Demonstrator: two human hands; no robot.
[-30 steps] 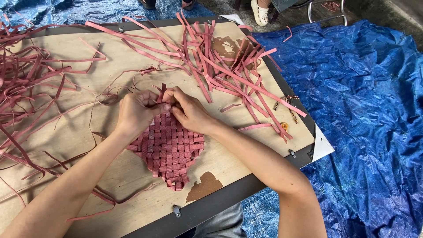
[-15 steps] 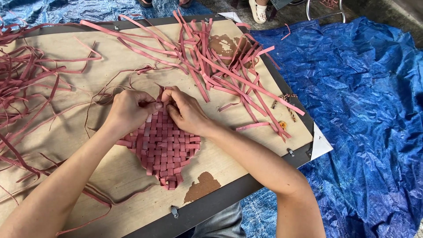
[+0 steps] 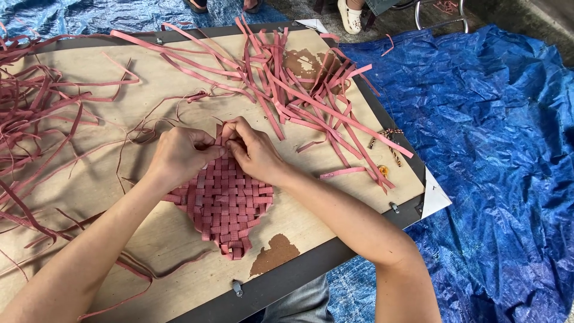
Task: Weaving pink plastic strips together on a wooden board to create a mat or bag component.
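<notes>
A small woven mat [image 3: 227, 206] of dusty-pink strips lies on a plywood board [image 3: 161, 239]. My left hand [image 3: 179, 155] rests on the mat's upper left edge, fingers curled on a strip end. My right hand [image 3: 254, 149] meets it from the right and pinches the same upstanding pink strip [image 3: 220, 134] at the mat's top edge. Both forearms reach in from the bottom of the view. The strip ends under my fingers are hidden.
Loose pink strips lie in a heap at the board's far middle [image 3: 299, 78] and in another heap at the left [image 3: 36, 119]. A blue tarp [image 3: 496, 155] covers the ground to the right. Another person's shoes [image 3: 350, 15] show at the top. Brown stains [image 3: 275, 254] mark the board.
Both hands stay joined at the mat's top edge, with small finger movements on the strip. The view has shifted slightly.
</notes>
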